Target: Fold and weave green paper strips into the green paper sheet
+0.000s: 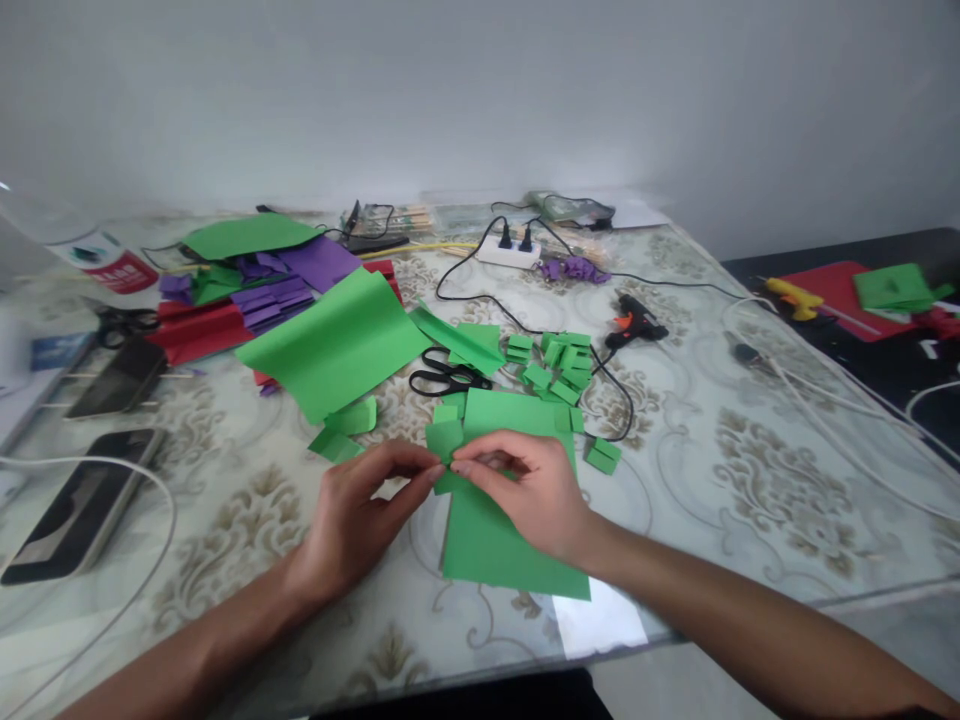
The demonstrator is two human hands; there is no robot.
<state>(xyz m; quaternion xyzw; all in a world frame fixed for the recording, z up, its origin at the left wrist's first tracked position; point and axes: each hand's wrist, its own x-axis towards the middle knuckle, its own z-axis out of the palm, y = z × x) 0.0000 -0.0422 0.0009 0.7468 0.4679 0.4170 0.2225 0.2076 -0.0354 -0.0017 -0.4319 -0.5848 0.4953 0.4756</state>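
Between my two hands is a small green paper piece [445, 440], pinched by the fingertips of both. My left hand [375, 495] holds it from the left with thumb and forefinger. On its right side, the thumb and fingers of my right hand [529, 485] grip it. Beneath my right hand lies a larger green paper sheet [517, 545] on the patterned tablecloth. Black-handled scissors [442, 375] rest just beyond, partly covered by green paper. Several small folded green pieces [562, 365] are heaped behind the sheet, and one green piece [604, 455] lies apart at its right.
Left of centre are a large green sheet [337, 345] and purple paper strips [274, 300]. Two phones, one dark phone [82, 505] nearer, lie at left. A black glue gun [636, 322] and power strip [508, 252] sit behind, with cords across the table. A yellow glue gun [795, 298] is far right.
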